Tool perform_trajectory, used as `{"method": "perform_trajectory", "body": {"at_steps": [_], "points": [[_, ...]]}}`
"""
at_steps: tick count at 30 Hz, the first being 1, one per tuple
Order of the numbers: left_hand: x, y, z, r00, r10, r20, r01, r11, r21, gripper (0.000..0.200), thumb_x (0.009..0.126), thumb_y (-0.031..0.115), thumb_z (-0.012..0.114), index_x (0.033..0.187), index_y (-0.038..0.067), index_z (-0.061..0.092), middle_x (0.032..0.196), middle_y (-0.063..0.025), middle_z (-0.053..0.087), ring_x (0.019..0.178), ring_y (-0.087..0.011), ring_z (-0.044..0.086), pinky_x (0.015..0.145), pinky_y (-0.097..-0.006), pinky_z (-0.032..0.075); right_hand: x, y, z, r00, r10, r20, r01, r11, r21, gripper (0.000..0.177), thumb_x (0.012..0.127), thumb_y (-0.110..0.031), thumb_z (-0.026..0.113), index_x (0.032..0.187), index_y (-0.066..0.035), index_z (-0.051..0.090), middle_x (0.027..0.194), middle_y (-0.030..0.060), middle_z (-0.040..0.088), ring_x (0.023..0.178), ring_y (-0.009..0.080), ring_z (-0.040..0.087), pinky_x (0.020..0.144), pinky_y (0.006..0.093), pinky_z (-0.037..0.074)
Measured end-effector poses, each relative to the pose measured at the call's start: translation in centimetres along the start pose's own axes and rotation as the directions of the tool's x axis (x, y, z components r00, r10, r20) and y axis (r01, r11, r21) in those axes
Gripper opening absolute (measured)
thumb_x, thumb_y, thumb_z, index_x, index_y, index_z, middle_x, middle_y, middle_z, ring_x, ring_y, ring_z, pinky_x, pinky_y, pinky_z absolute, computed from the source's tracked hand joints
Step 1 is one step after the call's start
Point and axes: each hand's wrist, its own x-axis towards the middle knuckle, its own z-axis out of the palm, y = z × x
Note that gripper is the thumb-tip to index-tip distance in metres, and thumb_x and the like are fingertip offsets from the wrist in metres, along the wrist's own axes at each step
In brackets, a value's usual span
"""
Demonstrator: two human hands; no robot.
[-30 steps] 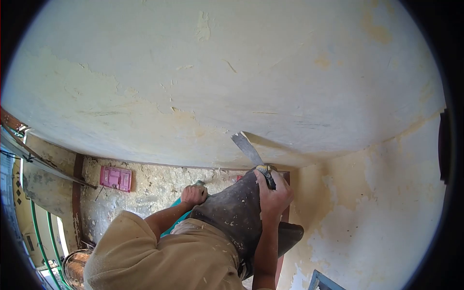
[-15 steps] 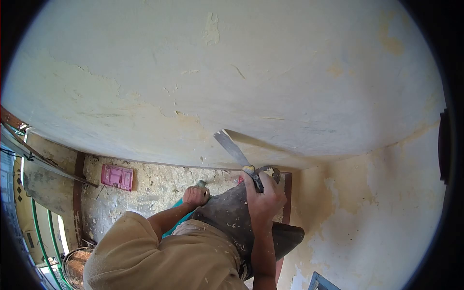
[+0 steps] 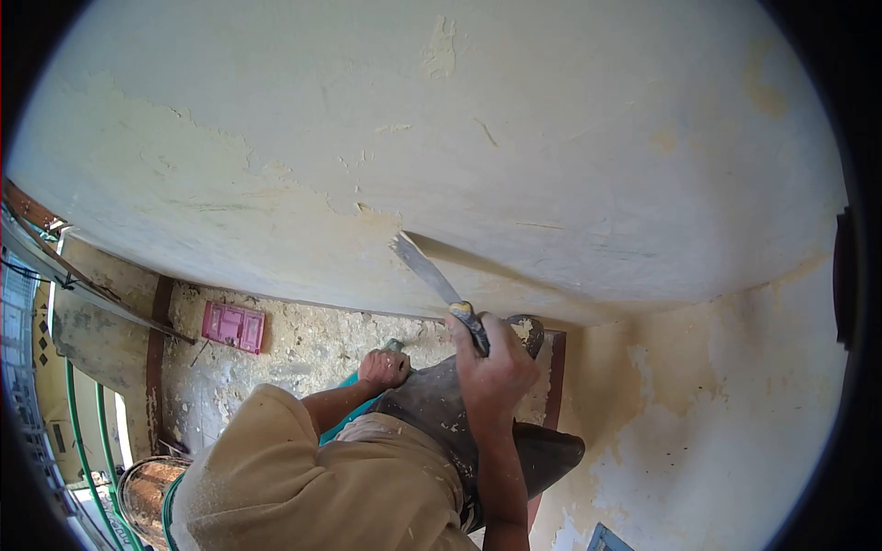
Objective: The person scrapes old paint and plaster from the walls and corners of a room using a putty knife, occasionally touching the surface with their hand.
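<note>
My right hand [image 3: 499, 360] is wrapped round the dark handle of a scraper [image 3: 426, 274]. Its flat metal blade points up and left, with the tip at or very close to the pale wall [image 3: 551, 156]; contact cannot be told. Flaking paint edges and a few scratches mark the wall around the blade. My left hand [image 3: 383, 369] is closed low down beside my dark trousers [image 3: 432, 404]. A small grey-green end [image 3: 393, 345] shows just past its fingers, and what it grips is mostly hidden. Something teal [image 3: 344, 422] lies under that forearm.
A pink plastic piece [image 3: 233, 327] lies on the paint-littered floor [image 3: 303, 344]. Rusty bucket [image 3: 147, 496] and green rails [image 3: 87, 450] stand at lower left. Another peeling wall [image 3: 680, 413] rises at right, with a blue-grey frame corner [image 3: 606, 539] at the bottom.
The scraper and my right hand have shifted left along the wall, the blade tip a little higher. The view has moved slightly; my left hand keeps its place.
</note>
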Motion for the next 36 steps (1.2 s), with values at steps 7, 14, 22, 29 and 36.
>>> {"method": "perform_trajectory", "body": {"at_steps": [7, 14, 22, 29, 36], "points": [[0.0, -0.2, -0.3, 0.944, 0.239, -0.226, -0.202, 0.964, 0.174, 0.016, 0.076, 0.018, 0.056, 0.062, 0.010, 0.052, 0.057, -0.0094, 0.055, 0.050, -0.0266, 0.056, 0.047, -0.0395, 0.046, -2.0, 1.1, 1.0, 0.996, -0.019, -0.083, 0.024, 0.998, 0.063, 0.026, 0.083, -0.028, 0.066, 0.094, -0.005, 0.062, 0.066, 0.0070, 0.057, 0.055, 0.0250, 0.059, 0.047, 0.0330, 0.045], [0.0, 0.1, -0.3, 0.988, 0.108, -0.114, -0.103, 0.994, 0.048, 0.020, 0.077, 0.020, 0.056, 0.060, 0.009, 0.053, 0.054, -0.0106, 0.056, 0.051, -0.0282, 0.057, 0.047, -0.0404, 0.046, -1.2, -1.1, -0.4, 1.000, 0.013, 0.019, -0.015, 0.993, 0.116, 0.021, 0.083, -0.015, 0.066, 0.097, 0.001, 0.063, 0.075, 0.0133, 0.062, 0.064, 0.0263, 0.062, 0.056, 0.0333, 0.047], [-0.3, 0.2, -0.4, 0.999, 0.033, -0.035, -0.032, 0.999, 0.033, 0.024, 0.079, 0.022, 0.054, 0.058, 0.009, 0.058, 0.061, -0.0142, 0.061, 0.056, -0.0316, 0.060, 0.053, -0.0428, 0.049, 0.1, -2.6, -0.6, 0.995, -0.099, -0.008, 0.099, 0.995, 0.012, 0.024, 0.082, -0.027, 0.068, 0.097, -0.009, 0.066, 0.066, 0.0055, 0.057, 0.052, 0.0223, 0.057, 0.045, 0.0320, 0.043], [-0.5, -0.7, 0.9, 0.984, 0.133, -0.119, -0.125, 0.989, 0.076, 0.020, 0.078, 0.020, 0.053, 0.061, 0.009, 0.055, 0.059, -0.0123, 0.059, 0.054, -0.0300, 0.060, 0.051, -0.0425, 0.047, 0.9, -3.9, -1.3, 0.989, -0.146, -0.003, 0.146, 0.988, -0.048, 0.024, 0.080, -0.026, 0.070, 0.095, -0.009, 0.067, 0.066, 0.0058, 0.058, 0.051, 0.0211, 0.058, 0.045, 0.0314, 0.042], [-0.6, -1.1, 1.0, 0.968, 0.195, -0.156, -0.189, 0.981, 0.053, 0.019, 0.077, 0.020, 0.055, 0.061, 0.010, 0.055, 0.057, -0.0117, 0.057, 0.052, -0.0294, 0.058, 0.048, -0.0422, 0.046, 1.3, -4.3, -2.0, 0.995, -0.097, -0.031, 0.096, 0.995, -0.034, 0.021, 0.078, -0.023, 0.071, 0.092, -0.007, 0.067, 0.068, 0.0059, 0.059, 0.054, 0.0220, 0.059, 0.048, 0.0310, 0.043]]}}
